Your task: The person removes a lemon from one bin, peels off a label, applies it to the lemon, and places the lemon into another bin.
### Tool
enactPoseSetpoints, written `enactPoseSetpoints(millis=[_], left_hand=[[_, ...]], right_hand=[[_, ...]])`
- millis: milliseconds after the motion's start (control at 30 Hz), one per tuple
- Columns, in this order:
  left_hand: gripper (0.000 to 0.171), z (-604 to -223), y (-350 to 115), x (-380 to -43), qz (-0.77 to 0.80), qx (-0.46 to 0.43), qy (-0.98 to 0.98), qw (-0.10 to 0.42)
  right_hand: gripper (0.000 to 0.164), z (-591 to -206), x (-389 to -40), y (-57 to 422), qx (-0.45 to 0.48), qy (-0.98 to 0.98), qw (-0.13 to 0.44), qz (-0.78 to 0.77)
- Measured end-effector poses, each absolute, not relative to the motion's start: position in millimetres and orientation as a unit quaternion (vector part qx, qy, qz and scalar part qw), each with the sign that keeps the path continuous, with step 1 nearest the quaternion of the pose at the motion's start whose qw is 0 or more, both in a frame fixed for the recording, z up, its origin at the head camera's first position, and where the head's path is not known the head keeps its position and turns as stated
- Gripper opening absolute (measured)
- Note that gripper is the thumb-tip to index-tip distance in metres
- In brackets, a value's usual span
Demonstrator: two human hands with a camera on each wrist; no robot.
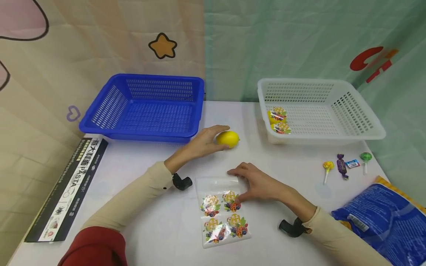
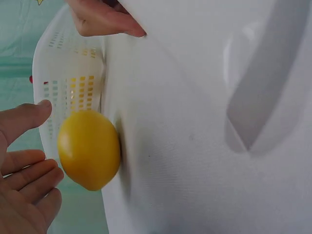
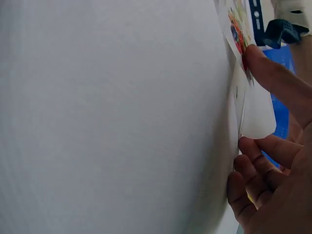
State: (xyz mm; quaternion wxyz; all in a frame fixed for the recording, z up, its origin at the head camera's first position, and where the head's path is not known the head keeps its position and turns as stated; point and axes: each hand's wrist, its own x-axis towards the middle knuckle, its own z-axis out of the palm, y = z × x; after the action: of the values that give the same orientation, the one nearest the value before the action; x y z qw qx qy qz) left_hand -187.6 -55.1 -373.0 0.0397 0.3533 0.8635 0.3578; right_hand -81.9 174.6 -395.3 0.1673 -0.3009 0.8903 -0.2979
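A yellow lemon [image 1: 227,139] lies on the table between the two baskets. My left hand [image 1: 206,142] is spread at its left side, thumb and fingers apart around it. In the left wrist view the fingers [image 2: 36,178] are stretched out beside the lemon [image 2: 90,150], not closed on it. A clear sheet of fruit-print stickers [image 1: 224,229] lies flat in front of me. Over its upper right edge, my right hand [image 1: 259,183] touches a sticker with the thumb. The other fingertips [image 3: 247,145] rest near the sheet's edge, bent and apart from the thumb.
A blue basket [image 1: 159,138] stands at the back left. The white basket [image 1: 319,138] at back right holds two stickered lemons [image 1: 277,115]. Lollipops [image 1: 328,165], a purple-wrapped candy [image 1: 341,167] and a blue bag [image 1: 386,221] lie right; a pasta box [image 1: 68,188] lies left.
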Motion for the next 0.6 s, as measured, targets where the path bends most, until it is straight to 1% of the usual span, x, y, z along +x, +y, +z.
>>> enactPoseSetpoints(millis=[67, 167, 267, 300, 367, 433, 533, 600], left_hand=[[0.06, -369.6, -55.5, -182.6, 0.354, 0.364, 0.861, 0.033], [0.057, -362.4, -57.7, -175.3, 0.36, 0.375, 0.854, 0.029], [0.05, -353.0, -62.1, -168.5, 0.382, 0.384, 0.84, 0.046], [0.048, -349.8, -63.9, -166.4, 0.391, 0.386, 0.834, 0.057], [0.041, -344.7, -67.8, -163.3, 0.407, 0.387, 0.822, 0.091], [0.036, -340.7, -71.3, -161.3, 0.422, 0.388, 0.808, 0.132], [0.033, -339.0, -75.1, -160.2, 0.428, 0.391, 0.793, 0.187], [0.033, -338.9, -76.0, -159.8, 0.431, 0.395, 0.784, 0.207]], right_hand=[[0.066, -397.5, -81.1, 173.5, -0.307, 0.888, 0.163, -0.301], [0.044, -398.9, -81.4, 173.2, -0.306, 0.88, 0.16, -0.325], [0.023, -397.5, -84.0, 175.6, -0.282, 0.872, 0.169, -0.363], [0.019, -396.2, -85.3, 176.7, -0.268, 0.87, 0.172, -0.377], [0.017, -391.9, -88.2, 179.6, -0.231, 0.863, 0.178, -0.412], [0.018, -386.9, -91.1, 183.2, -0.193, 0.855, 0.177, -0.447], [0.019, -379.0, -94.7, 188.8, -0.143, 0.839, 0.168, -0.497], [0.021, -375.7, -96.3, 191.5, -0.124, 0.832, 0.159, -0.517]])
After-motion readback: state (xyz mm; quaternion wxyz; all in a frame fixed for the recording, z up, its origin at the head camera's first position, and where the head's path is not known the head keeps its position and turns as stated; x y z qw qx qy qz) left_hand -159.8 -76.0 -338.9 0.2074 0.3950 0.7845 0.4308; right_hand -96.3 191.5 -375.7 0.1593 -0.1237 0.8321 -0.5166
